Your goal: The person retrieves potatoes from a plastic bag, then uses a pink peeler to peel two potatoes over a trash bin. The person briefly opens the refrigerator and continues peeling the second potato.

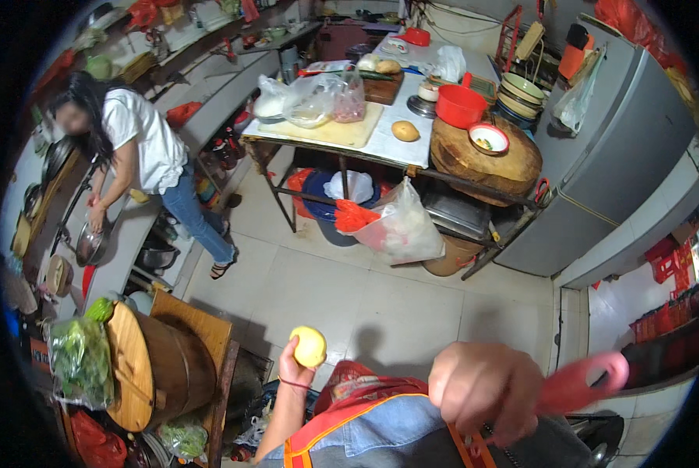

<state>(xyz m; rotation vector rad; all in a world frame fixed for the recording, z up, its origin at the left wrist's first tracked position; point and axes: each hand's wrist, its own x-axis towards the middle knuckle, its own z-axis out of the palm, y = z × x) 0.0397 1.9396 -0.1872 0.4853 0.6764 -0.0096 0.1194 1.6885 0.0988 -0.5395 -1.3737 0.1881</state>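
Observation:
My left hand [294, 370] is closed around a peeled yellow potato [309, 347], held over the tiled floor in front of my apron. Close to the camera, my right hand [484, 389] grips a tool by its red plastic handle [586, 383], which sticks out to the right with a hanging hole at its end; the tool's working end is hidden. Ahead, an unpeeled potato [405, 131] lies on the white table top between a cutting board [349, 136] and a round wooden chopping block [504, 167].
A person [144, 137] bends over a metal bowl [92, 243] at the left counter. A wooden barrel [177, 368] with bagged greens [80, 362] stands at lower left. A filled plastic bag [408, 225] hangs from the table; a grey refrigerator [618, 146] stands at right.

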